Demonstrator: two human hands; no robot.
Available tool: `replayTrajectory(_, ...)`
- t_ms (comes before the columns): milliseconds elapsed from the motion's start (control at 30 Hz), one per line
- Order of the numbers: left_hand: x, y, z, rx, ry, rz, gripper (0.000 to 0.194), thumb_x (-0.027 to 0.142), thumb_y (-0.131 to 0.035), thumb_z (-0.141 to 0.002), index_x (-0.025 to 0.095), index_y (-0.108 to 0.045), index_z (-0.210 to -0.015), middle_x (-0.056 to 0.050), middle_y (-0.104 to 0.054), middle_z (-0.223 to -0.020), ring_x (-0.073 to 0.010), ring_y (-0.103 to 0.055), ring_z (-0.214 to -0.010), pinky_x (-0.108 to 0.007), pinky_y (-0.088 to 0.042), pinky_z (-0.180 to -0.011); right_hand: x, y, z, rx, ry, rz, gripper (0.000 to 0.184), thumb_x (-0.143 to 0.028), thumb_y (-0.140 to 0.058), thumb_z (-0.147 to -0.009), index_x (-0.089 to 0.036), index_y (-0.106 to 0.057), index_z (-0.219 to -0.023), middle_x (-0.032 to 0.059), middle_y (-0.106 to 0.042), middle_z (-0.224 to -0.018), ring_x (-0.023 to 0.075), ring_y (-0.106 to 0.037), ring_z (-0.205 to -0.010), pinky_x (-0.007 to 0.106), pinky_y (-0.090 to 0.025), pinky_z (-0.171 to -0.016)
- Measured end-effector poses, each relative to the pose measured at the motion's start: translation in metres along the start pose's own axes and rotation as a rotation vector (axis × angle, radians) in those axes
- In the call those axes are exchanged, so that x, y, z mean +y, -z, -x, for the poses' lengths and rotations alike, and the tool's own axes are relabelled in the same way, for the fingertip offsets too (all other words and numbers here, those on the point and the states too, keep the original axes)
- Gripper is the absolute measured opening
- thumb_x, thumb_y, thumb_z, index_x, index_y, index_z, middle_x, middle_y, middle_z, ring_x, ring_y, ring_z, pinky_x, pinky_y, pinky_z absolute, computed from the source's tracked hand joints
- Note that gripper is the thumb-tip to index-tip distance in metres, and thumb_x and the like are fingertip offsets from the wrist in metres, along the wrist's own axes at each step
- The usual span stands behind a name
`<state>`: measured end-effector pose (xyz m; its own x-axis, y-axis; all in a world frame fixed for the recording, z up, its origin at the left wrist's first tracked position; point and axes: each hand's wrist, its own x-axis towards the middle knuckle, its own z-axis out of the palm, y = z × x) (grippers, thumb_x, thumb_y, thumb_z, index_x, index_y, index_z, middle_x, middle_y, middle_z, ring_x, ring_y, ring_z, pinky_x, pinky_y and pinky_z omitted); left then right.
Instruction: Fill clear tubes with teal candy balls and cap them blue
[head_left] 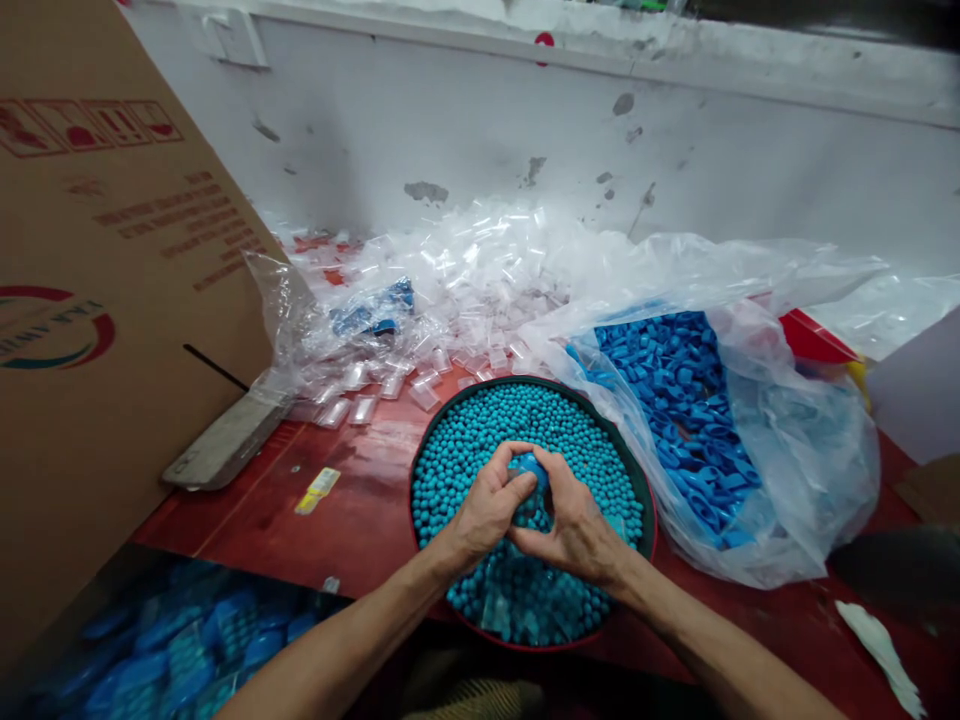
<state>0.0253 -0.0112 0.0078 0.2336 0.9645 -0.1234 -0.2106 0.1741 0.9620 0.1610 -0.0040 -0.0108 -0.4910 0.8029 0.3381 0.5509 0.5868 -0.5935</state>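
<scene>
Both of my hands are over a round basin (651, 508) filled with small blue balls (480, 420). My left hand (487, 505) and my right hand (574, 520) are closed around one small clear container with a blue cap (529, 466), the thumbs and fingertips around its top. Blue balls show through or behind its lower part, and the fingers hide much of it. Some clear plastic pieces (499, 610) lie among the balls at the basin's near side. Right of the basin, an open plastic bag (795, 480) holds many loose blue caps (679, 400).
A pile of clear plastic containers (480, 290) spreads along the back of the red table (360, 480). At left stand a large cardboard box (150, 300) and a grey block (225, 440). Blue-capped containers of balls (187, 650) lie lower left. A white wall (465, 130) rises behind.
</scene>
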Motion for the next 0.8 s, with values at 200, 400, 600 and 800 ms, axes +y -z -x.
replayTrajectory(200,-0.016,-0.003,-0.001,0.145,-0.054,-0.166,0.021,0.028,-0.051,-0.074,0.016,-0.048,-0.091,0.005,-0.04,-0.06,-0.0066,-0.037,-0.052,-0.018,-0.031,-0.051,0.002,-0.016,0.005,0.043,0.047,0.109,0.074,-0.028,-0.059,-0.062,-0.016,-0.022,-0.125,0.0108,-0.046,-0.098,0.0239,-0.053,-0.084,0.038,-0.048,-0.066)
replayTrajectory(400,-0.011,0.014,-0.001,0.132,-0.056,-0.215,0.025,0.029,-0.049,-0.076,0.019,-0.046,-0.098,0.005,-0.045,-0.063,-0.0062,-0.04,-0.05,-0.017,-0.035,-0.048,0.008,0.006,-0.007,-0.228,0.006,-0.035,0.071,-0.031,-0.056,-0.072,-0.018,-0.018,-0.131,0.0105,-0.05,-0.105,0.0174,-0.055,-0.075,0.033,-0.048,-0.066)
replayTrajectory(600,0.012,0.089,0.025,0.365,-0.055,-0.257,0.036,0.035,-0.053,-0.071,0.02,-0.043,-0.103,0.001,-0.054,-0.078,-0.0096,-0.052,-0.056,-0.021,-0.043,-0.052,0.057,0.047,-0.009,-0.388,-0.016,0.083,0.039,-0.013,-0.041,-0.079,-0.021,-0.047,-0.116,0.0065,-0.056,-0.105,0.018,-0.051,-0.097,0.034,-0.039,-0.085)
replayTrajectory(800,0.007,0.125,0.044,0.78,-0.234,-1.014,0.036,0.031,-0.047,-0.075,0.018,-0.049,-0.109,-0.008,-0.054,-0.106,-0.0213,-0.052,-0.093,-0.033,-0.042,-0.08,0.052,0.054,-0.003,-0.659,0.015,0.149,0.043,-0.022,-0.047,-0.078,-0.02,-0.044,-0.12,0.0096,-0.051,-0.11,0.0209,-0.049,-0.1,0.034,-0.039,-0.085)
